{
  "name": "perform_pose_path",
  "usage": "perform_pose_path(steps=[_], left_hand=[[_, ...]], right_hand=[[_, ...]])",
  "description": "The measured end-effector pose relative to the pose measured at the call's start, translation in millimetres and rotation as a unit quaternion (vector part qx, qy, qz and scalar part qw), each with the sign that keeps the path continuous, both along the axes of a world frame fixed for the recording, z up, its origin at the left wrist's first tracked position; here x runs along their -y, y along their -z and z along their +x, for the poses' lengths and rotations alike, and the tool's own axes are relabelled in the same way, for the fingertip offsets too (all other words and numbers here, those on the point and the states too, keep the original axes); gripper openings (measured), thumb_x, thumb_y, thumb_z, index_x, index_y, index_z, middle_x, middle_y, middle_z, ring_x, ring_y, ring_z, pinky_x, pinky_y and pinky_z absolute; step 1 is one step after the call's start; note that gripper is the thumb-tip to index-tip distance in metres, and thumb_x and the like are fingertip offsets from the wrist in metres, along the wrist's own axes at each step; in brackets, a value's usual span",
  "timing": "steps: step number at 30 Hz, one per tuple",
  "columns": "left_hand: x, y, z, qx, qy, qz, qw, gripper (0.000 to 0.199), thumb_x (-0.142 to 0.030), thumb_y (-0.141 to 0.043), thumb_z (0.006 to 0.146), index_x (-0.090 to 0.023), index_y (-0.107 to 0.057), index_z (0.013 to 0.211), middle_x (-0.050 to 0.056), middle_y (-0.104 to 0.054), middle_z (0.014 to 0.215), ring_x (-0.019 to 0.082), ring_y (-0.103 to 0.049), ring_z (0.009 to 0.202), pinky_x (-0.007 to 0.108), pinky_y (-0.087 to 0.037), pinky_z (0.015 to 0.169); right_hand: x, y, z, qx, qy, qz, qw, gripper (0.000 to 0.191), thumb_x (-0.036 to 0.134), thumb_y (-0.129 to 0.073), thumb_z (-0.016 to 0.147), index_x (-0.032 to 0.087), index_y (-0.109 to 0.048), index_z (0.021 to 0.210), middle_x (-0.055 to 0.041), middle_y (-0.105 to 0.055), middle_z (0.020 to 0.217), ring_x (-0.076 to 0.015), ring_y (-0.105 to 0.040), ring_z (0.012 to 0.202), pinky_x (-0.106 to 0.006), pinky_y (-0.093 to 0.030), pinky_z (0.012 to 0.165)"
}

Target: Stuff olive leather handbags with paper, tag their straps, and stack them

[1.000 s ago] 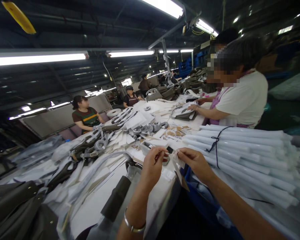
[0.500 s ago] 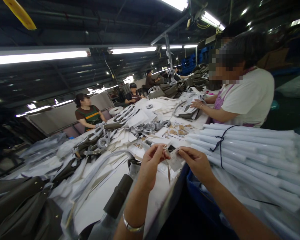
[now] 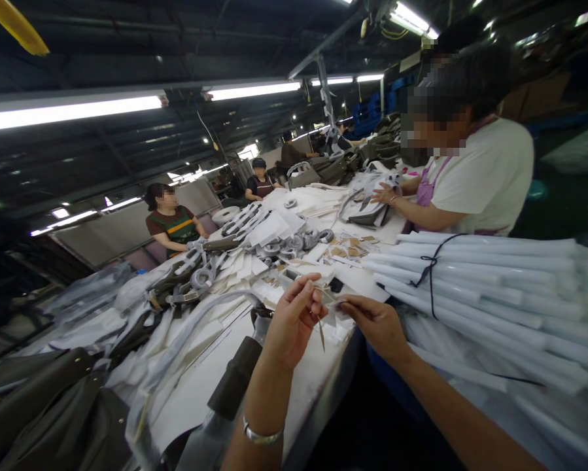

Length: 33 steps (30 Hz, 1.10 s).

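Note:
My left hand (image 3: 294, 324), with a bangle on its wrist, pinches a thin light string (image 3: 323, 288) at the centre of the view. A narrow tag (image 3: 322, 333) hangs below its fingers, seen nearly edge-on. To its right, my right hand (image 3: 379, 327) has thumb and forefinger closed on a small pale tag (image 3: 340, 305), which is tilted and partly hidden by the fingers. The two hands are a little apart, above the near edge of the white table (image 3: 303, 392).
White wrapped tubes (image 3: 494, 281) tied with black cord lie at the right. Dark bags (image 3: 38, 405) lie at the lower left, a wrapped handle (image 3: 235, 379) nearer. Coiled rings (image 3: 294, 243) and papers cover the middle. A person (image 3: 475, 170) works at the right, others beyond.
The pale tag between my hands has tipped from facing me to nearly flat. My left fingers have lifted and spread slightly. The view has shifted a little.

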<state>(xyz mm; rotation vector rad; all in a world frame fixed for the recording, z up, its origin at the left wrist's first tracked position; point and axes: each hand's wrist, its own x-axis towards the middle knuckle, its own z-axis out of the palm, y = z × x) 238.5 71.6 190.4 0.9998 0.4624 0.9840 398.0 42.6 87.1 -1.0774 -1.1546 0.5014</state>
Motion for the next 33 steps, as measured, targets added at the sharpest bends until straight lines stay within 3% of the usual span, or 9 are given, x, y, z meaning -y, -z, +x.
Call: perform_pose_path(steps=[5,9,14,17,21,24,28,33], left_hand=[[4.0,-6.4,-3.2,0.101,0.009,-0.068,0.993,0.024,-0.019,-0.076,0.081,-0.014,-0.068,0.103,-0.006,-0.047,0.071,0.000,-0.038,0.052,0.011,-0.045,0.057],[3.4,-7.2,-8.6,0.147,0.019,-0.087,0.985,0.019,-0.014,-0.069,0.084,-0.013,-0.066,0.102,-0.007,-0.044,0.072,-0.002,-0.030,0.047,0.005,-0.033,0.046],[5.4,-5.4,-12.7,0.048,-0.006,-0.028,0.998,0.026,-0.029,-0.075,0.083,-0.017,-0.068,0.105,-0.007,-0.044,0.070,-0.001,-0.016,0.043,0.009,-0.019,0.037],[8.0,-4.1,-13.5,-0.047,-0.030,0.043,0.998,0.033,-0.035,-0.078,0.081,-0.017,-0.070,0.108,-0.005,-0.051,0.073,-0.002,-0.019,0.044,0.011,-0.018,0.040],[8.5,-1.7,-15.7,-0.076,-0.061,0.077,0.992,0.030,-0.037,-0.075,0.083,-0.017,-0.071,0.105,-0.003,-0.053,0.073,-0.002,-0.025,0.046,0.013,-0.018,0.042],[7.1,0.2,-17.8,-0.076,-0.056,0.076,0.993,0.028,-0.036,-0.072,0.086,-0.016,-0.071,0.105,-0.004,-0.051,0.071,-0.002,-0.024,0.046,0.014,-0.017,0.043],[7.3,0.7,-17.9,-0.063,-0.041,0.066,0.995,0.024,-0.033,-0.072,0.087,-0.017,-0.070,0.105,-0.005,-0.049,0.067,-0.002,-0.022,0.044,0.014,-0.017,0.042],[13.1,-3.6,-12.6,0.016,-0.026,0.034,0.999,0.023,-0.030,-0.077,0.080,-0.019,-0.070,0.099,-0.007,-0.047,0.064,0.000,-0.030,0.047,0.012,-0.029,0.047]], right_hand=[[6.3,-0.1,-10.3,0.011,0.040,0.030,0.999,0.021,0.041,-0.067,0.087,0.026,-0.080,0.096,-0.0033,-0.079,0.095,-0.0257,-0.075,0.086,-0.040,-0.060,0.087],[9.8,0.4,-17.1,0.025,0.047,0.035,0.998,0.020,0.039,-0.067,0.088,0.027,-0.080,0.097,-0.0026,-0.079,0.096,-0.0257,-0.075,0.086,-0.039,-0.061,0.085],[12.1,-1.2,-19.6,0.038,0.037,0.034,0.998,0.020,0.038,-0.065,0.089,0.028,-0.079,0.097,-0.0021,-0.079,0.097,-0.0253,-0.074,0.088,-0.038,-0.060,0.086],[13.1,-4.3,-15.1,0.045,0.046,0.026,0.998,0.022,0.041,-0.065,0.089,0.026,-0.078,0.099,-0.0026,-0.078,0.099,-0.0246,-0.073,0.090,-0.035,-0.058,0.085],[13.1,-10.2,-3.1,0.058,0.044,-0.010,0.997,0.034,0.045,-0.058,0.094,0.026,-0.071,0.119,-0.0018,-0.076,0.093,-0.0194,-0.070,0.080,-0.029,-0.055,0.076],[12.3,-15.0,6.0,0.041,0.006,-0.034,0.999,0.041,0.049,-0.052,0.096,0.024,-0.067,0.125,-0.0016,-0.071,0.083,-0.0169,-0.063,0.072,-0.026,-0.052,0.066],[11.0,-16.9,7.6,-0.029,-0.104,-0.076,0.991,0.046,0.053,-0.053,0.093,0.023,-0.067,0.125,-0.0002,-0.061,0.071,-0.0136,-0.053,0.060,-0.024,-0.044,0.052],[8.6,1.2,-13.2,-0.090,-0.250,-0.076,0.961,0.057,0.055,-0.058,0.091,0.018,-0.059,0.134,0.0065,-0.044,0.057,-0.0100,-0.042,0.050,-0.023,-0.039,0.050]])
